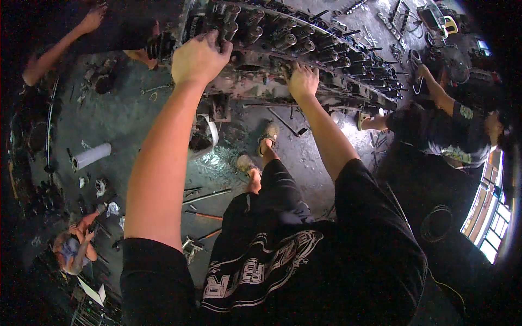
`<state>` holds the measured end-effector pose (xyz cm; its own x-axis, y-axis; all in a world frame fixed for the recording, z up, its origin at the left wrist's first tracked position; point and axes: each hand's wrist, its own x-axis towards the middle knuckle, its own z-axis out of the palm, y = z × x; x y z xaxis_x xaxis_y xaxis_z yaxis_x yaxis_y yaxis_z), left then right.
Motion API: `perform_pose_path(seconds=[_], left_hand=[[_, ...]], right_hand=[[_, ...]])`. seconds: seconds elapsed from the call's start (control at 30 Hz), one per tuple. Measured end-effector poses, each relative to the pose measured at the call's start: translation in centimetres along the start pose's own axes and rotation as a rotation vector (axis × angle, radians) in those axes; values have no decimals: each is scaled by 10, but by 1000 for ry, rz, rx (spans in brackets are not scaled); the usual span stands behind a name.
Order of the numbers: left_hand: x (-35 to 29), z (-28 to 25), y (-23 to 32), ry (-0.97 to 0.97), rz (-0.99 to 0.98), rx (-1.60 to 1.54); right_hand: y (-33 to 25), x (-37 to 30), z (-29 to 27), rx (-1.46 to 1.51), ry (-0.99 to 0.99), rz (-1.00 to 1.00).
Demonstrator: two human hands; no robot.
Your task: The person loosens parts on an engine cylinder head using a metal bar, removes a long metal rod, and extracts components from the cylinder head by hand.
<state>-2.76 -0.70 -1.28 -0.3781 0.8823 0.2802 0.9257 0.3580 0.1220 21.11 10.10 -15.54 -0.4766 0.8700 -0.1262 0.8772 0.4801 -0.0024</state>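
1. Black shirt, nearest the camera, is cut off by the lower edge; bare forearms are extended forward from its sleeves.
2. The left hand is laid at the near side of a long metal engine part, its fingers curled beside the rows of springs. Its fingertips are partly hidden, so whether anything is pinched by this grip cannot be told.
3. The right hand is set farther right along the same side, fingers bent; what lies beneath them is covered, and whether this grip is closed on anything cannot be told.
4. The engine part is stretched across the top, above the floor, its upper left end cut off.
5. A co-worker at the right and another person at lower left are partly lost in the dark rim.
6. Beside a pale roll, small items are blurred by shadow.
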Motion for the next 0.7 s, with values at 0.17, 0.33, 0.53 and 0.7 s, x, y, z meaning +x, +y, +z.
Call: perform_pose_path(seconds=[0.17, 0.33, 0.53, 0.7], left_hand=[[2, -1, 4, 33, 1, -30], [3, -8, 6, -112, -40, 1], [2, -6, 6, -121, -29, 8], [2, -5, 5, -106, -27, 14]], right_hand=[[15, 9, 26, -9, 176, -158], [16, 1, 31, 77, 323, -157], [10, 8, 19, 47, 164, -44], [11, 0, 16, 42, 203, -156]])
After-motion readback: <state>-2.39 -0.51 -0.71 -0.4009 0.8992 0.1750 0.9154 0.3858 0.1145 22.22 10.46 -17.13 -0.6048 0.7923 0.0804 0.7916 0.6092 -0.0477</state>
